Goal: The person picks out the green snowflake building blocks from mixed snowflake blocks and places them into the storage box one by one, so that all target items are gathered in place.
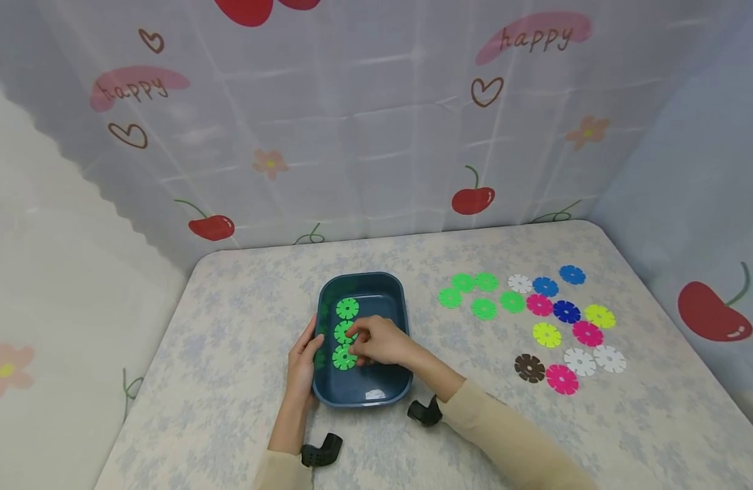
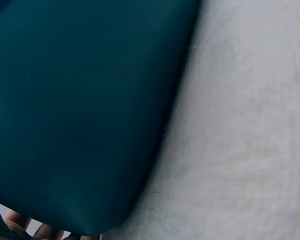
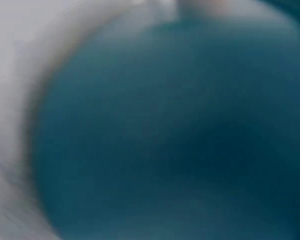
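Left hand (image 1: pixel 302 361) grips the tray (image 1: pixel 352 391) by its left side, thumb over the rim and fingers against the outer wall. Right hand (image 1: pixel 382 340) reaches inside, its fingers bent over the lower two of three green discs (image 1: pixel 340 333); whether it pinches one or merely touches, I cannot tell (the fingers cover part of both, and the right wrist view is a blur). Those three discs stand in a column near the tray's left wall, the top one uncovered. Whether their slotted edges are joined is too small to make out.

As I judge it, green discs are being gathered in the tray, and the work is partly along: three are inside, while five loose green discs (image 1: pixel 484 309) lie on the table (image 1: pixel 229 327) to the right, apart from the tray and untouched.

Farther right, around and below those, is a mixed scatter: white discs (image 1: pixel 610 364), blue discs (image 1: pixel 545 280), pink discs (image 1: pixel 562 388), yellow discs (image 1: pixel 547 342) and one brown disc (image 1: pixel 530 377). None of these colours shows in the tray. Behind the table hangs a curtain (image 1: pixel 364 163) printed with cherries (and "happy").
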`<state>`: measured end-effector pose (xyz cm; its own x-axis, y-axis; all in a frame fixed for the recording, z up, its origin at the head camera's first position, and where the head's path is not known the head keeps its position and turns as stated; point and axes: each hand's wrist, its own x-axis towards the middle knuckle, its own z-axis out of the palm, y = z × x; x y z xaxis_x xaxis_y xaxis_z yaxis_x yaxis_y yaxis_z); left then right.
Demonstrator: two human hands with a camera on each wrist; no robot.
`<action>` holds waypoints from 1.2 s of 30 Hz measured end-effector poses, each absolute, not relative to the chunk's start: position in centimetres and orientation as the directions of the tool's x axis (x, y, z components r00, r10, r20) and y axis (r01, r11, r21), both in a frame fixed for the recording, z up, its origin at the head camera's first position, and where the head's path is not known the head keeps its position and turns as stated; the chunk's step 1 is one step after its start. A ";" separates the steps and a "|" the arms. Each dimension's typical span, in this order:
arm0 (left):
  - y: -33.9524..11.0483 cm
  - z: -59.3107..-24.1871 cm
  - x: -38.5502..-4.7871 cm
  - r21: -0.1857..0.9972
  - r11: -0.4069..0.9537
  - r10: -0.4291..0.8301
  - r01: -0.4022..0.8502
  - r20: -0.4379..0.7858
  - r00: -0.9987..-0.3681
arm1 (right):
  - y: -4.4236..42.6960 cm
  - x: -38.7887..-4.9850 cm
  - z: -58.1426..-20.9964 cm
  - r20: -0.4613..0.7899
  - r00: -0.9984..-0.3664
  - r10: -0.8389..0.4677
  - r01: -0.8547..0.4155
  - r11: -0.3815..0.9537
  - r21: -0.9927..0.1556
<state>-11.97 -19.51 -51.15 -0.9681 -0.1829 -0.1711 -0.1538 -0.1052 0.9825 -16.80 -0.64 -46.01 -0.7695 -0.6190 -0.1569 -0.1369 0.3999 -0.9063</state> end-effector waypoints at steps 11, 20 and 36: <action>-19.5 -51.2 -11.9 0.985 -0.091 -0.199 -0.145 -0.161 -0.967 | 8.0 -16.5 -43.2 -0.057 -0.790 -0.611 -0.154 0.287 -0.945; -19.5 -51.1 -11.9 0.985 -0.091 -0.200 -0.147 -0.163 -0.966 | 16.9 -19.0 -43.7 -0.116 -0.936 -0.334 -0.070 0.495 -0.866; -19.5 -51.2 -11.9 0.985 -0.104 -0.202 -0.140 -0.159 -0.966 | 20.7 -22.2 -46.7 -0.289 -0.945 -0.153 0.145 0.595 -0.790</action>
